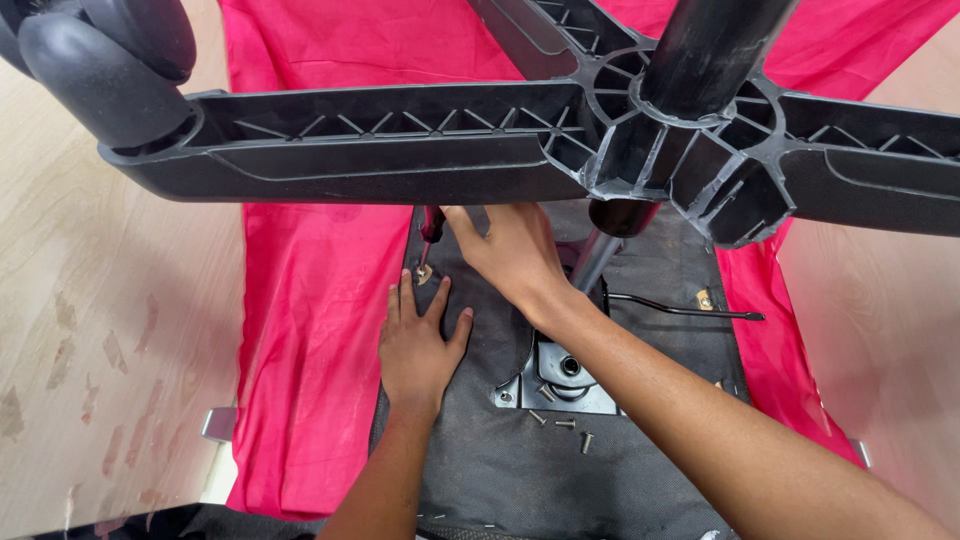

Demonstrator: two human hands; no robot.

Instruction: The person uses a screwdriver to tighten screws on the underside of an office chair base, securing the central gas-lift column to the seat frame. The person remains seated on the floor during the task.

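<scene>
Red-handled steel screwdriver (428, 240) stands near upright—pinched by right hand (508, 252), tip on screw at twelve o'clock of spread-flat left hand (418, 345).

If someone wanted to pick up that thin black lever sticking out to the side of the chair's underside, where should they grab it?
Probably at the free end of the thin black lever, near its small rounded tip on the right. That end lies clear over the dark seat underside, away from the metal plate and both hands. Coming from above, fingers across the rod, looks easiest, since it lies nearly flat.
</scene>
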